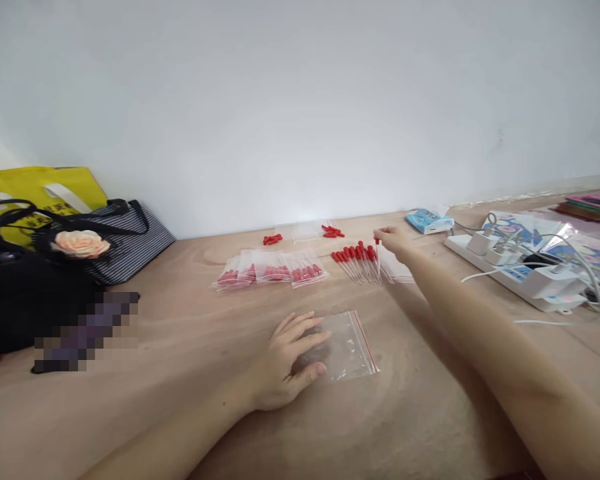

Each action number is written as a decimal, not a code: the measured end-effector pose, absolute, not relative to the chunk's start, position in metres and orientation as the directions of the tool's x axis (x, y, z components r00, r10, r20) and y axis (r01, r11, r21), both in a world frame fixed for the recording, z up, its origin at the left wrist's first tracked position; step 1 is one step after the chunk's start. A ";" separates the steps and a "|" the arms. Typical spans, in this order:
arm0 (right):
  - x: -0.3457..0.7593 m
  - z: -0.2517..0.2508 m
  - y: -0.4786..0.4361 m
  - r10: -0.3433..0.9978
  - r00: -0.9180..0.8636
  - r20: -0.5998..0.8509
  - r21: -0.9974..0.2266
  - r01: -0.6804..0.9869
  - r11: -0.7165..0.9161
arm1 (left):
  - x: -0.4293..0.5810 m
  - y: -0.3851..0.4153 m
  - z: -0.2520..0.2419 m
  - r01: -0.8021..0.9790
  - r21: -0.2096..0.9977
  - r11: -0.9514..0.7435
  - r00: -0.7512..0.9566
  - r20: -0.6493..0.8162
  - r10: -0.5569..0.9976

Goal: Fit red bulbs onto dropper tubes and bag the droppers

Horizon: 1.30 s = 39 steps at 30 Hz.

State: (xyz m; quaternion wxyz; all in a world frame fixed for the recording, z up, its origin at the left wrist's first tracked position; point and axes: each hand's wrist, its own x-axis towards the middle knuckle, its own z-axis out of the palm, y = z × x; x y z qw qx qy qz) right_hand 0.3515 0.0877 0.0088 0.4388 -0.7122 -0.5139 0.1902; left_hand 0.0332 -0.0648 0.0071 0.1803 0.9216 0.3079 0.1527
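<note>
My left hand (293, 357) rests with spread fingers on the left part of a clear zip bag (347, 350) with a red strip at its right edge. My right hand (391, 241) pinches the red top of a thin clear dropper (378, 257), held upright at the right end of a row of red-topped droppers (353, 257). Left of that row lie overlapping clear bags (265, 270) with red-topped pieces inside. Behind them are two small piles of red caps, one on the left (273, 239) and one on the right (333, 231).
A white power strip (510, 270) with plugs and cables lies at the right, near a blue tissue pack (429, 221) and printed sheets (570, 247). At the left stand a yellow bag (80, 183), a striped bag (145, 247) and a black bag (30, 307). A wall closes the back.
</note>
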 end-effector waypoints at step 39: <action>0.295 -0.029 -0.038 0.944 0.328 0.011 -0.956 -0.274 0.107 | 0.031 -0.049 0.003 0.571 0.359 -0.738 0.787 0.017 0.617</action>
